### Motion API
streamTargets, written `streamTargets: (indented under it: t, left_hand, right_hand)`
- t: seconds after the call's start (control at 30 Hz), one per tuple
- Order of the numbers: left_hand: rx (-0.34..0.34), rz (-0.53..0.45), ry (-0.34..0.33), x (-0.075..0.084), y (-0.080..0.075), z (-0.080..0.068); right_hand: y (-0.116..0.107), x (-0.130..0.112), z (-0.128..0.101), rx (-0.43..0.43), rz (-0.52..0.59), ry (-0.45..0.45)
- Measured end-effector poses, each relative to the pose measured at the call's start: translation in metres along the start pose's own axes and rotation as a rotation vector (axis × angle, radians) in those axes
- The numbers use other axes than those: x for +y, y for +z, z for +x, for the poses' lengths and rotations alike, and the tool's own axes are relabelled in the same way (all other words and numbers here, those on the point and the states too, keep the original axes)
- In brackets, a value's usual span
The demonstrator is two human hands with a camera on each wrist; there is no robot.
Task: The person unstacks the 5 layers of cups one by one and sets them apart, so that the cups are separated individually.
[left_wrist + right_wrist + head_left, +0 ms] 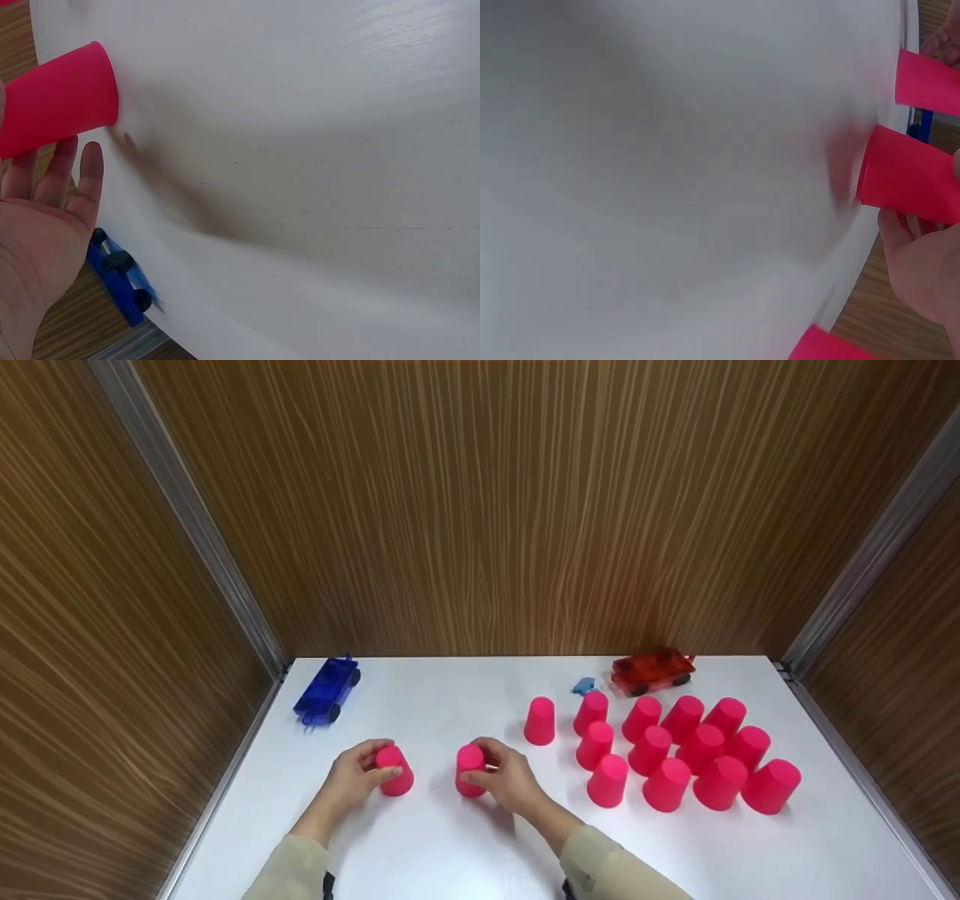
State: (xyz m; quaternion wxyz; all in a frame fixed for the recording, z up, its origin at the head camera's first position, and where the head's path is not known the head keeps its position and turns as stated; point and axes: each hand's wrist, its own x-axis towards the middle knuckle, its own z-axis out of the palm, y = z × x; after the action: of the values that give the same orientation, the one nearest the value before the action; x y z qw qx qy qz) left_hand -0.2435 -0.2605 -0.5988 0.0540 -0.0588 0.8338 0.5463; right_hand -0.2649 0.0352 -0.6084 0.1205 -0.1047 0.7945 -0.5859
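Note:
My left hand [354, 774] grips an upside-down pink cup [396, 772] between thumb and fingers, left of the table's middle. In the left wrist view that cup [67, 97] has its wide rim toward the white tabletop, fingers along its side. A second upside-down pink cup [470, 771] is held by my right hand [511, 777], thumb in front and fingers behind. The right wrist view shows this cup [911, 176] with its rim close over the table and the left hand's cup beyond it. A gap separates the two held cups.
Several more pink cups [701, 750] stand upside down in rows at the right, one [540, 721] at their left end. Behind them are a red toy cart [651, 671] and a small blue piece [583, 685]. A blue toy cart [328, 690] sits back left. Wood-grain panels [480, 510] enclose the table.

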Motion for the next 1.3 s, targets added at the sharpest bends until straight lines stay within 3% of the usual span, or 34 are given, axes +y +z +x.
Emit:
streamTargets:
  t: [0.33,0.67,0.97,1.13,1.3]
  left_hand:
    - [0.004,-0.019,0.016,0.001,0.000,-0.003]
    - [0.020,0.020,0.014,0.006,0.005,-0.002]
    - [-0.001,-0.021,0.017,0.039,0.039,0.021]
    - [-0.030,0.012,0.048,0.063,0.067,0.034]
    - [-0.090,0.034,0.117,0.077,0.098,0.043]
  right_hand:
    - [-0.053,0.019,-0.039,0.112,-0.015,0.064]
    - [-0.074,0.029,-0.063,0.190,-0.020,0.071]
    - [-0.084,0.033,-0.071,0.202,-0.060,0.110]
    - [-0.085,0.034,-0.074,0.208,-0.079,0.109]
    - [-0.085,0.035,-0.077,0.212,-0.086,0.098]
